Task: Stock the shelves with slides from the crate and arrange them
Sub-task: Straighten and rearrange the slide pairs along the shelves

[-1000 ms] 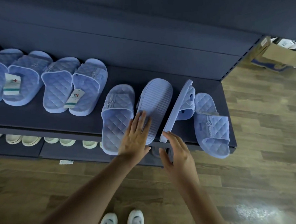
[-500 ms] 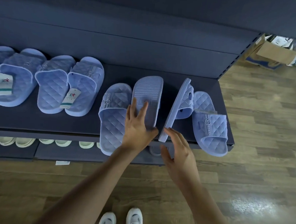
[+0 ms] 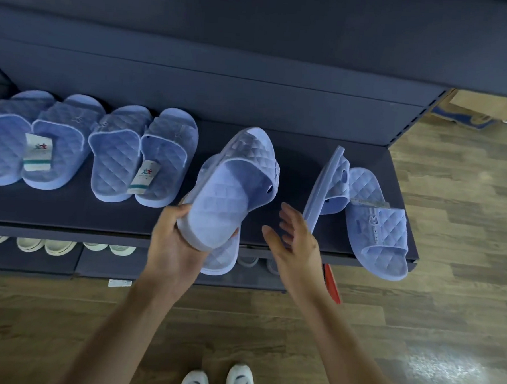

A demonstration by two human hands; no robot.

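1. Left hand (image 3: 175, 240) has the slide (image 3: 228, 196) up off the shelf (image 3: 67, 210), centre frame, fingers gripping its heel (sole-up a moment ago, footbed showing now).
2. Right hand (image 3: 296, 248) hovers, fingers wide; pairing looks next.

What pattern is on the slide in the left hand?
Quilted diamonds on the light blue slide, best seen in the head view.

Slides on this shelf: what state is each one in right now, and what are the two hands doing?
Held slide: lifted, tilted, footbed showing.
Left hand: grips its heel.
Right hand: open, empty.
Lower slide: flat, end over the shelf edge.
Right slide: flat, toe overhanging.
Edge slide: on its side, against the Right slide.
Tagged pairs: flat, side by side.
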